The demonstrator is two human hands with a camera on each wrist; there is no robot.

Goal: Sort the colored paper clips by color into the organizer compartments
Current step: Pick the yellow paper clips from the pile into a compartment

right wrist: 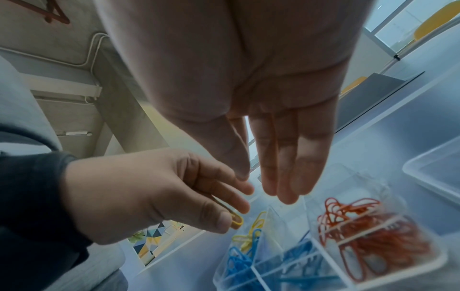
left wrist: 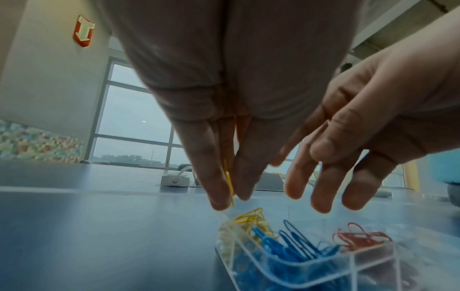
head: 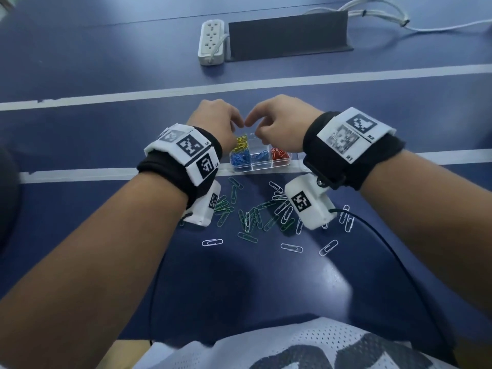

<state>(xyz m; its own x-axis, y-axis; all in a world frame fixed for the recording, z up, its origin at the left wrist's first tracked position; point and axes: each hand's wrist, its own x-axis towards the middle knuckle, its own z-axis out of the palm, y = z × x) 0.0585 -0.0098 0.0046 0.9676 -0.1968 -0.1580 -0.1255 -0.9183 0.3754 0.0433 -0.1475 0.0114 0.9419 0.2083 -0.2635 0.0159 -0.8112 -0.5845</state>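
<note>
Thin wire paper clips [head: 255, 222], green and white, scattered just before the clear plastic compartmented organizer [head: 262, 166] | left hand [head: 215, 121] above organizer, thumb and finger pinching yellow wire clip [right wrist: 236, 221] | right hand [head: 282, 121] beside it, fingers relaxed, holding nothing.

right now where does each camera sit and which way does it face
Head: on the person's head, looking forward and down at the organizer and loose clips on the table; both forearms show.
Left wrist: under the left hand, looking along fingers pinching a yellow clip.
Right wrist: under the right hand, looking down at the red clips.
Shared: both wrist views show the organizer, the yellow clip and the other hand.
</note>
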